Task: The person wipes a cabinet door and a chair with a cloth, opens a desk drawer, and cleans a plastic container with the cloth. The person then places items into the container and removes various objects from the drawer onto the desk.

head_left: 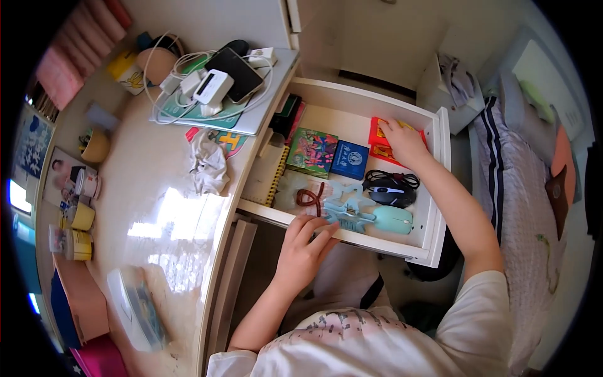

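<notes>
An open white drawer (352, 88) holds small items. My right hand (405, 146) reaches over its far right part, fingers bent onto a red packet (384, 152) with yellow marks; the thumb is hidden. My left hand (308, 242) has its fingers curled over the drawer's near edge, close to a light blue claw clip (352, 215). Between the hands lie a black mouse (391, 192) with its cable, a mint green mouse (393, 220), a dark blue box (350, 158) and a colourful patterned box (311, 151). A brown loop (309, 198) lies beside the clip.
Left of the drawer, a glossy desk (135, 188) carries a crumpled grey cloth (209, 164), a clear case (137, 308), and a laptop (282, 66) under a black phone (242, 74), chargers and white cables. A bed (518, 220) is on the right.
</notes>
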### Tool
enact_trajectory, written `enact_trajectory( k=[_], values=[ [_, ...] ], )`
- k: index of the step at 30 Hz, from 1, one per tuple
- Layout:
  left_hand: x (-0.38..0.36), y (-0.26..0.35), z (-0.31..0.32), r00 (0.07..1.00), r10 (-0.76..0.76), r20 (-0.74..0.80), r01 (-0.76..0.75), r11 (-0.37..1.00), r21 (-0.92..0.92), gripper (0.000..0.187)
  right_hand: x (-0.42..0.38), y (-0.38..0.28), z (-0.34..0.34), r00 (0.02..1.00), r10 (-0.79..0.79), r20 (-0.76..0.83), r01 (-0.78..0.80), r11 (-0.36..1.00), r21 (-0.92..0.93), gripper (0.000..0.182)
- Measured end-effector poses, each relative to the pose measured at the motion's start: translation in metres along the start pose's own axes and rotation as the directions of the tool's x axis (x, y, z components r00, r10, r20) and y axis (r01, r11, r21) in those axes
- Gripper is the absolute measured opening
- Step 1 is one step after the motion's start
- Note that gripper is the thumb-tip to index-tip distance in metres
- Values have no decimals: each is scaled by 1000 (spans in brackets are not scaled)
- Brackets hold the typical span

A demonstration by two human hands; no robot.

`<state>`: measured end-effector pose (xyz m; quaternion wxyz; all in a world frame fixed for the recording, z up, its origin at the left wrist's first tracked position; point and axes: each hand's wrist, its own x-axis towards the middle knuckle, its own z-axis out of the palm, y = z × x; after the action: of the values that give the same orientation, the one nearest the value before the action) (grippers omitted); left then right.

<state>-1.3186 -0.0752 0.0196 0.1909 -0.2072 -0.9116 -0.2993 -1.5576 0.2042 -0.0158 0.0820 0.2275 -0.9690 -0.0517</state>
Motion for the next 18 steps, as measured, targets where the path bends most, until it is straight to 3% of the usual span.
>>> enact_trajectory(
  k=[2,3,6,10,12,18],
  values=[
    [-1,2,1,1000,-12,-7,12,1000,11,37,-5,4,-7,1000,-23,9,22,993,116,70],
    [-2,3,1,1000,-15,-14,15,1000,1,37,-7,5,-10,998,-16,68,6,989,145,80],
    [-3,1,1,999,-10,-30,10,1000,-11,37,-17,3,-24,986,-4,169,-23,987,158,90],
    [-4,0,1,999,-4,-35,4,1000,-6,37,-17,7,-10,982,-5,189,-31,982,185,99],
    [-3,0,0,1000,-1,-31,1,1000,-3,37,-17,4,-6,988,-37,148,32,999,34,90],
    [-4,1,2,999,-7,-31,7,1000,5,37,-7,-21,-7,990,79,115,-63,988,-138,83]
  ],
)
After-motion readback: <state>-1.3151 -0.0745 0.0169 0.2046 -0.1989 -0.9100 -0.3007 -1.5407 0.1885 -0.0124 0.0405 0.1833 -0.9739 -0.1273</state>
